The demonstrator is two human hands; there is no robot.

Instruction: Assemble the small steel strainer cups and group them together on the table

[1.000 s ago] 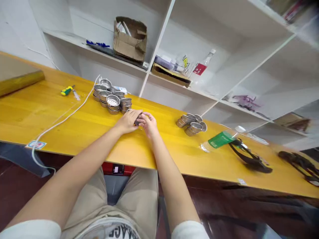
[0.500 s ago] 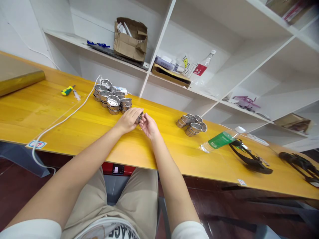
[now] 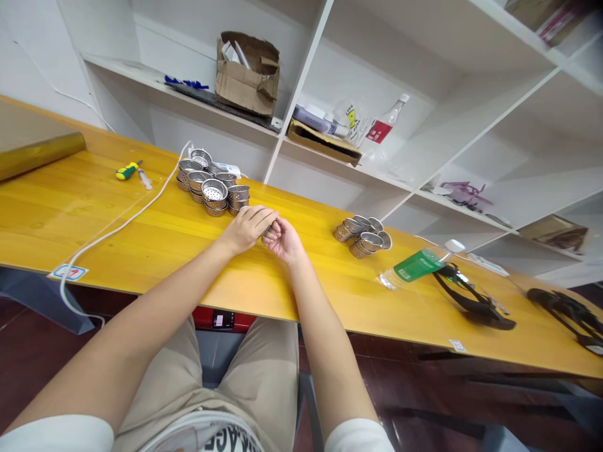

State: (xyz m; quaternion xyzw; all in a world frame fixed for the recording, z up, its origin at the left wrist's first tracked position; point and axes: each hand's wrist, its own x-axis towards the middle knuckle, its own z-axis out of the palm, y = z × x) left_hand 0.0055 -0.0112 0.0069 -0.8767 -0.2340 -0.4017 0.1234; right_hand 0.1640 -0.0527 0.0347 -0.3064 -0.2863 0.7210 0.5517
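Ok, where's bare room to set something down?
Bare: between the right hand and right cluster of perforated silver metal cups; also between the white cable and left forearm. Crowded: the left cup cluster, beside the left hand.

A long yellow wooden table point(image 3: 155, 248), shiny where the light catches it, runs along the white, open-fronted shelving unit point(image 3: 304, 69) before me. Plain white wall point(image 3: 28, 28) stands off left; below spreads dark reddish-brown floor point(image 3: 377, 373).

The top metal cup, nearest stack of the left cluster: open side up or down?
Open side up: the cup shows its perforated floor inside the rim.
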